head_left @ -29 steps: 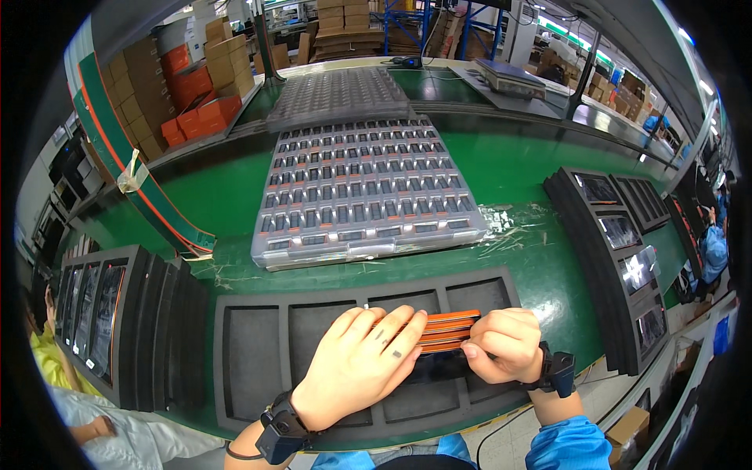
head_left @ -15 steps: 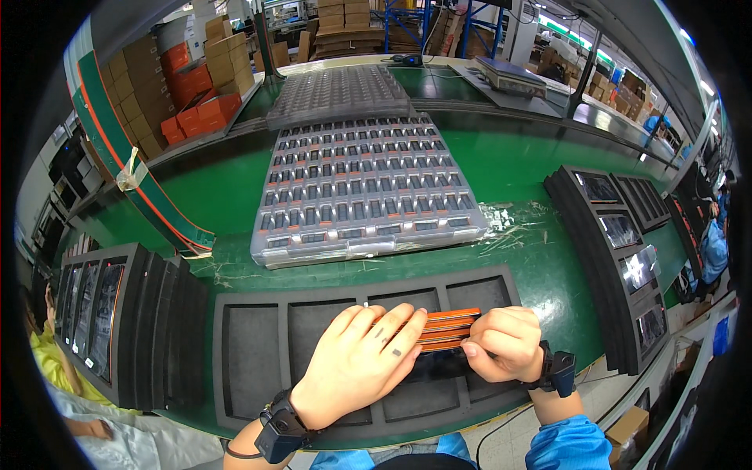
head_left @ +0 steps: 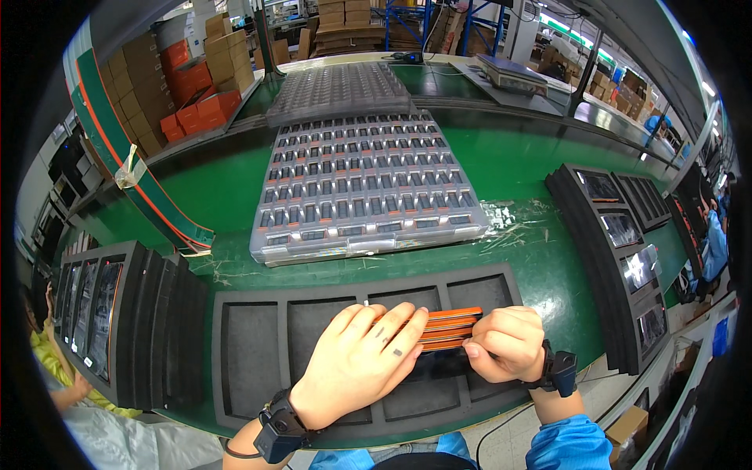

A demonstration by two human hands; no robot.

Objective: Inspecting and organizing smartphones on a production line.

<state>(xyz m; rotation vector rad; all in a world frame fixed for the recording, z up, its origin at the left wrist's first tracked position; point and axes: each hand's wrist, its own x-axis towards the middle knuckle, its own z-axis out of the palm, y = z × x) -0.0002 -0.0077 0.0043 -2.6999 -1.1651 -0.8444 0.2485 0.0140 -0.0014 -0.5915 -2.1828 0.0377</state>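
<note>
A stack of thin flat panels with orange edges (head_left: 446, 329) is held between my two hands over a black foam tray (head_left: 251, 352). My left hand (head_left: 364, 352) closes over the left part of the stack, its fingers lying along the top and hiding that end. At the right end, my right hand (head_left: 505, 343) is curled, with thumb and fingertips against the panels' edges. Some gaps show between the panels. Just below the stack a dark glossy surface (head_left: 435, 366) shows above the tray; whether it belongs to the stack I cannot tell.
Beyond the foam tray stands a clear plastic tray (head_left: 368, 243) full of small dark parts, with another plastic tray (head_left: 337, 90) behind. Stacked foam trays holding dark panels stand left (head_left: 129, 329) and right (head_left: 607, 274). A green strip (head_left: 129, 164) rises at left; a co-worker's hand (head_left: 78, 388) is at far left.
My hands and the stack stay almost in place, with only a slight shift at the right end. At far left, the co-worker's arm and hand have moved up beside the foam trays.
</note>
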